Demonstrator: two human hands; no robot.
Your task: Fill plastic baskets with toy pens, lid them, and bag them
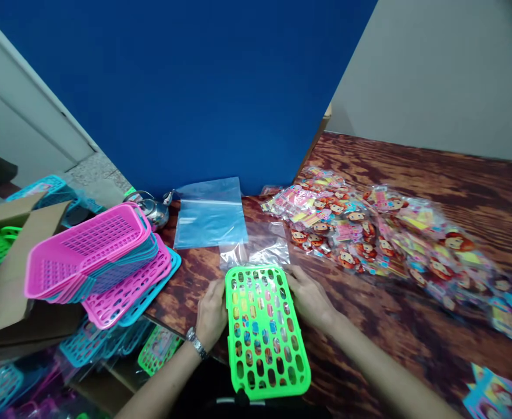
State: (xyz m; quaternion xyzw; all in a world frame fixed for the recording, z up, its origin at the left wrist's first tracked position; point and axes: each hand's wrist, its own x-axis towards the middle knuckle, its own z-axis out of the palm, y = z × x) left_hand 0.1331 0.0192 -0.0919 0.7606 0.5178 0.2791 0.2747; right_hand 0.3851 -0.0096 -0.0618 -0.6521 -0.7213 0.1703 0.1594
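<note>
A bright green plastic basket [262, 326] with a lid full of oval holes is in front of me at the table's near edge. Colourful printed pieces show through the holes. My left hand [211, 311], with a metal watch on its wrist, grips the basket's left side. On the opposite side my right hand [310, 298] holds it near the far corner. The fingers of both hands are partly hidden behind the basket. A clear plastic bag [256, 247] lies at the basket's far end; whether it wraps the basket I cannot tell.
A stack of clear bags [212, 215] lies beyond my hands. Many packets with printed characters [347, 227] spread over the table at right. Nested pink and blue baskets [94, 250] stand at left beside a cardboard box [16, 273]. A blue panel [221, 93] rises behind.
</note>
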